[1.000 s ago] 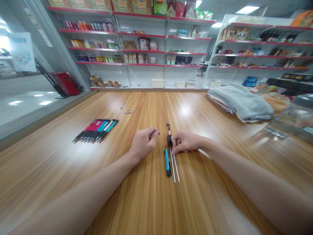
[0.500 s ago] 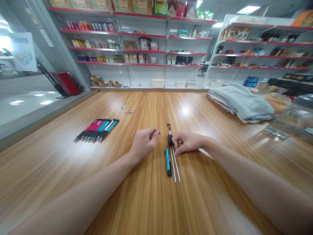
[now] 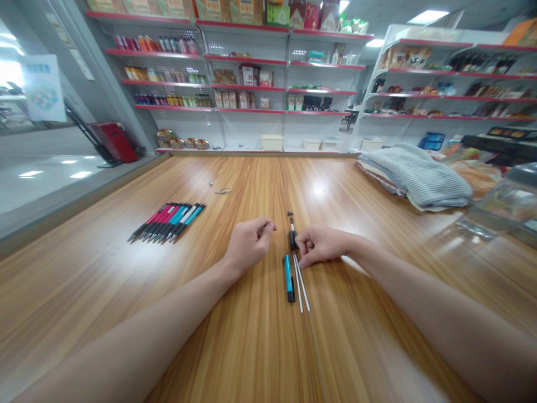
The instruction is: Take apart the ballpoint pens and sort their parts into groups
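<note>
My left hand (image 3: 250,242) rests on the table, loosely fisted, with nothing visible in it. To the right, my right hand (image 3: 322,245) lies with fingers curled and no object showing in it; its knuckles are right beside two black pen grips (image 3: 292,240). Two thin white ink refills (image 3: 302,288) lie side by side below the grips, near my right thumb. Between the hands and nearer to me is a turquoise pen barrel (image 3: 288,277) with a black end and clip. Small dark pen parts (image 3: 290,214) sit just beyond the grips.
A row of pens (image 3: 168,222) in pink, black, turquoise and white lies at left on the wooden table (image 3: 235,347). Behind it are a metal ring (image 3: 223,191) and a small metal piece (image 3: 210,183). Folded cloths (image 3: 415,173) and a clear container (image 3: 495,201) stand at right.
</note>
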The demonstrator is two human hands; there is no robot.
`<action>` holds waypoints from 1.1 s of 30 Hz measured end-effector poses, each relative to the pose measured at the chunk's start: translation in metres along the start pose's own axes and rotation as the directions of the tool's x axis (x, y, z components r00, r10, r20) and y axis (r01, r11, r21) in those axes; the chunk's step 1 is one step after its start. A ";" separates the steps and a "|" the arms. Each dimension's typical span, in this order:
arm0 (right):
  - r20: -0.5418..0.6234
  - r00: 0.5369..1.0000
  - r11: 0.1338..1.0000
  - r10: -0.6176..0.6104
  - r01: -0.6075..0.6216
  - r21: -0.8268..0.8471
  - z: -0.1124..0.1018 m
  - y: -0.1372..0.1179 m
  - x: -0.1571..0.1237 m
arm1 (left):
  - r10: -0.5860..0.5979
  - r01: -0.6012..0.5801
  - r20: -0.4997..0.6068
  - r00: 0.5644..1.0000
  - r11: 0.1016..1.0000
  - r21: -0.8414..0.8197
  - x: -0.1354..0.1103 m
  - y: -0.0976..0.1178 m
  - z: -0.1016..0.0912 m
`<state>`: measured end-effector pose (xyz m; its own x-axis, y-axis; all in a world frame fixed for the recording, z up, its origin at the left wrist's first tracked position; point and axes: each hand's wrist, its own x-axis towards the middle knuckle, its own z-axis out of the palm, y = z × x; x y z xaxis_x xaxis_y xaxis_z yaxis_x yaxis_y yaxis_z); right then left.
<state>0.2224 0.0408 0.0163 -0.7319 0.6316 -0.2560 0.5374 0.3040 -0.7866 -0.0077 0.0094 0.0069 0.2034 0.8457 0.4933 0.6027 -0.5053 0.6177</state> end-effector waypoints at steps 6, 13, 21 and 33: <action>0.027 1.000 0.999 0.001 0.001 -0.051 0.001 -0.002 0.000 | -0.001 0.001 -0.003 1.000 1.000 -0.006 0.000 0.000 0.000; 0.063 0.998 0.998 0.008 -0.004 -0.070 0.002 -0.009 -0.002 | 0.009 -0.009 -0.002 1.000 1.000 -0.007 0.000 -0.003 0.001; 0.092 0.995 0.996 0.029 -0.021 -0.092 0.003 -0.014 -0.004 | 0.023 -0.023 -0.002 1.000 1.000 -0.003 0.000 -0.002 0.000; 0.123 0.989 0.977 0.084 -0.057 -0.204 0.004 -0.022 -0.006 | 0.017 -0.017 -0.005 1.000 1.000 -0.003 0.000 -0.002 0.000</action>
<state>0.2131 0.0268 0.0331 -0.7303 0.5622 -0.3881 0.6527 0.4066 -0.6393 -0.0084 0.0101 0.0056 0.2098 0.8363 0.5065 0.5971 -0.5198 0.6110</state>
